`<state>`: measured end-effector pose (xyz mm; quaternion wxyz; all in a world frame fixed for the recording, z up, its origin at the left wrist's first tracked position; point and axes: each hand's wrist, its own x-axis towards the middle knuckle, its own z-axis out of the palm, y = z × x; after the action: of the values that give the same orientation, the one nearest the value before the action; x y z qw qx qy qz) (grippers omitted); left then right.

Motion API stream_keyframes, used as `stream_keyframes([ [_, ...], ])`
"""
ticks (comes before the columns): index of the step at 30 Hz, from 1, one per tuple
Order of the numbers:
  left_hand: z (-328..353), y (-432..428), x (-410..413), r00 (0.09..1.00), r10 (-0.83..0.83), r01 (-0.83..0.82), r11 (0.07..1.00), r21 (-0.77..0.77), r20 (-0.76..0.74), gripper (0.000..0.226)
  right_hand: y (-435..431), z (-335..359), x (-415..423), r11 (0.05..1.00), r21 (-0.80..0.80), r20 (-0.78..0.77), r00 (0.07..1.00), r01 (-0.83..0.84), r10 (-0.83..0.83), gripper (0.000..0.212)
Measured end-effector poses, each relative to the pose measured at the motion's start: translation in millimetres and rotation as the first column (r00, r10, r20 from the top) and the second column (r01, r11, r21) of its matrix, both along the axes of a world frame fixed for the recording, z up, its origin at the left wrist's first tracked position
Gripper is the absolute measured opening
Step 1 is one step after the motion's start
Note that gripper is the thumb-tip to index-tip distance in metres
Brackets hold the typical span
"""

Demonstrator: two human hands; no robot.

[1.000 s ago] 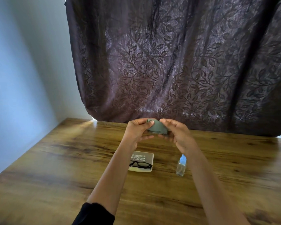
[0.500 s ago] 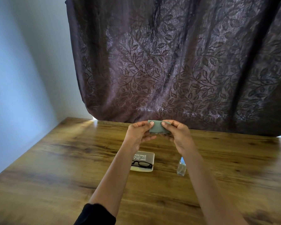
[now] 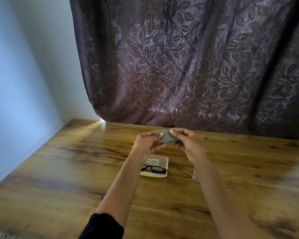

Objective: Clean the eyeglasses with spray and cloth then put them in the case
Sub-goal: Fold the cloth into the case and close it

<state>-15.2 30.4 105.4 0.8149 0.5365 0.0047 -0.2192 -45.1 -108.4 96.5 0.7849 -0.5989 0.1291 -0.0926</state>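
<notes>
Left hand [image 3: 146,144] and right hand [image 3: 190,145] pinch the soft, limp cloth [image 3: 164,137]. Glasses [image 3: 153,169] in the case [image 3: 163,160] below them look fragile: take the frame, not lenses.

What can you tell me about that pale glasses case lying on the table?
The case is a pale cream, hard-looking box, lying open on the wooden table. Its lid shows dark printed text inside, too small to read. Black-framed eyeglasses lie in its lower half. The person's left forearm crosses in front of its left end and hides it.
</notes>
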Motion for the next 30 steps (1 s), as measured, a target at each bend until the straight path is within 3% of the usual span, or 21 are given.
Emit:
stream_keyframes([
  [3,-2,4,6,1.0,-0.002,0.002,1.0,0.023,-0.001,0.019,5,-3,5,0.997,0.053,-0.033,0.998,-0.056,0.057,0.019],
  [13,-23,24,36,0.998,-0.057,0.059,0.982,0.178,-0.016,0.004,26,-17,24,1.0,0.025,-0.133,0.991,-0.008,0.012,0.01],
  [19,-39,31,50,0.994,-0.072,0.087,0.973,0.214,-0.079,0.008,38,-35,33,0.997,0.043,-0.187,0.981,0.057,-0.048,0.017],
  [28,-56,42,63,0.986,-0.125,0.15,0.953,0.262,-0.109,0.007,52,-53,36,0.991,0.042,-0.22,0.969,0.127,-0.115,0.009],
  [30,-60,43,66,0.983,-0.138,0.165,0.948,0.273,-0.118,0.006,55,-57,35,0.991,0.04,-0.226,0.967,0.126,-0.114,0.018],
])
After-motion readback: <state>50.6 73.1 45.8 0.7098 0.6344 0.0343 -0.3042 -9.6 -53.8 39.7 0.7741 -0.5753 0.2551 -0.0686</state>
